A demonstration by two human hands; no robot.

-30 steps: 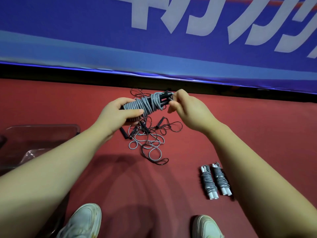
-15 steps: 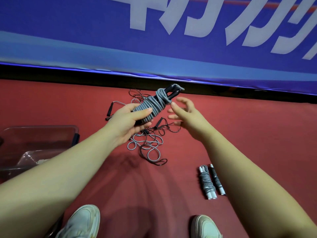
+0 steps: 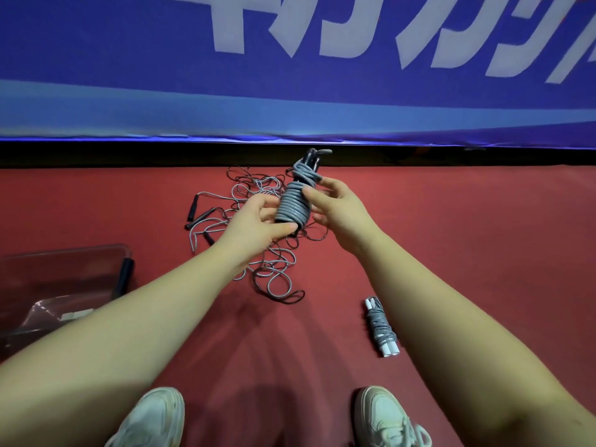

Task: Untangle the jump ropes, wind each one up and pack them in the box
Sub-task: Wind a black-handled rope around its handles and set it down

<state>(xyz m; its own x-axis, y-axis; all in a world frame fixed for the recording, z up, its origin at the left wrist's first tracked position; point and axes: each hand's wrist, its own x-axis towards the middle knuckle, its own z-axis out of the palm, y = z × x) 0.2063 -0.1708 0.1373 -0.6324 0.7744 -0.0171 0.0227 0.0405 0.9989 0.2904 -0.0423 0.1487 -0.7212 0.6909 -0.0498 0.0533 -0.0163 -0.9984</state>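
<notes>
Wound jump rope (image 3: pixel 295 204) is held mid-frame, long axis 7 to 1 o'clock. Left hand (image 3: pixel 254 224) grips its lower end, right hand (image 3: pixel 335 208) pinches its side; box (image 3: pixel 64 250) lies at 8 o'clock, nearer the left.

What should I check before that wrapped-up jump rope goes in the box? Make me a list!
1. Wound rope held: ok, left hand grips it, right hand pinches it.
2. Loose end tucked in: cannot tell.
3. Box open: ok, at the left, looks lidless.
4. White-handled bundle packed: not ok, it lies on the floor.
5. Tangled ropes sorted: not ok, they lie under the hands.
</notes>
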